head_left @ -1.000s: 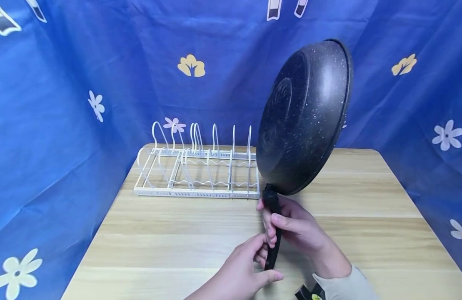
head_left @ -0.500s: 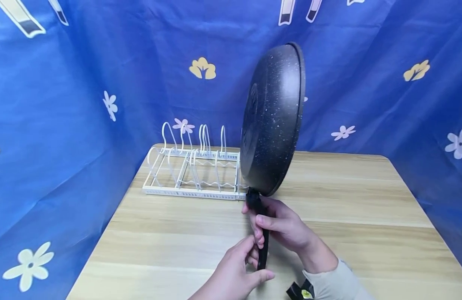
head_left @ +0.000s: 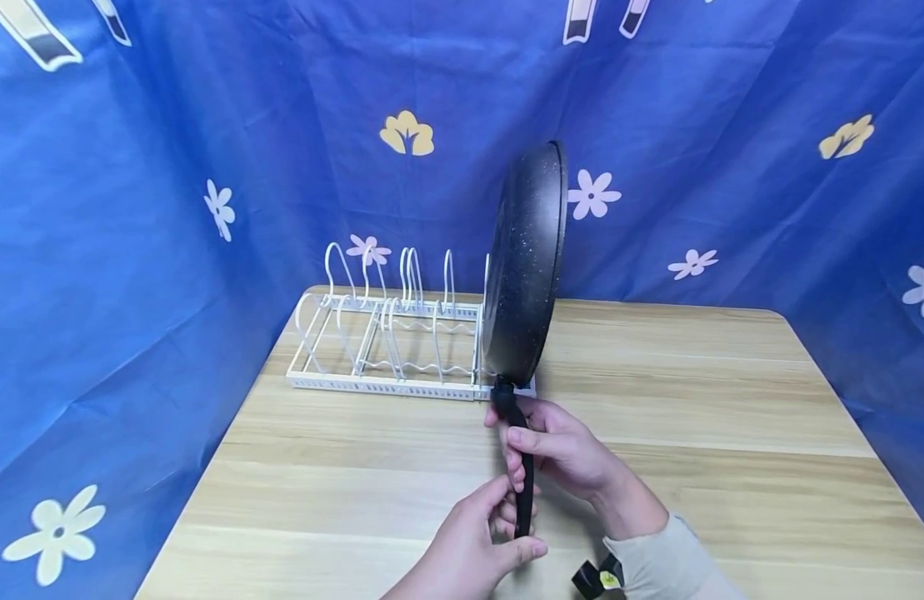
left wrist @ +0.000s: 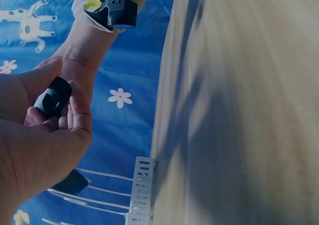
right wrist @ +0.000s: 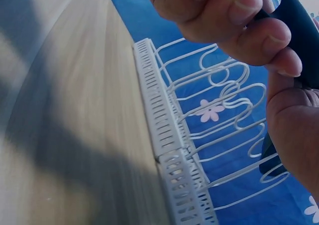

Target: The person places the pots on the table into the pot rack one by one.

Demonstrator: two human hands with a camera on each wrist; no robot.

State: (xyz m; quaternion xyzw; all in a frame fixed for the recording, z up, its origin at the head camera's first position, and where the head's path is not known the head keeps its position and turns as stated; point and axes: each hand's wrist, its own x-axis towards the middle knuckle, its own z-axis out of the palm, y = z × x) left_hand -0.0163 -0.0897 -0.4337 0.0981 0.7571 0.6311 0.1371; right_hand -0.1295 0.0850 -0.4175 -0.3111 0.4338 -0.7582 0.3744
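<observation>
Nearest the camera, the left hand [head_left: 469, 550] is curled round the very end of a black handle [head_left: 523, 479], thumb on one side and fingertips on the other; the left wrist view shows the butt of the handle [left wrist: 53, 96] pinched between thumb and fingers. Just above it the right hand [head_left: 562, 450] is wrapped round the same handle closer to the pan, fingers folded over the front of it, and the right wrist view shows those fingers [right wrist: 234, 20] clamped on the dark grip. A beige sleeve [head_left: 667, 562] covers the right forearm, with a small black device [head_left: 596, 577] strapped at the wrist.

The handle runs nearly straight up from the hands to a black speckled frying pan [head_left: 525, 267], which is held on edge, upright, its underside turned to the left and its rim seen almost edge-on. The pan's lower edge sits right at the right-hand end of a white wire rack [head_left: 390, 333]; whether it already rests in a slot or only hangs over it cannot be told.

The rack stands on the far left part of the pale wooden bench [head_left: 694, 417], its row of upright wire loops open. Behind everything hangs a blue cloth [head_left: 207, 125] printed with white and yellow flowers
</observation>
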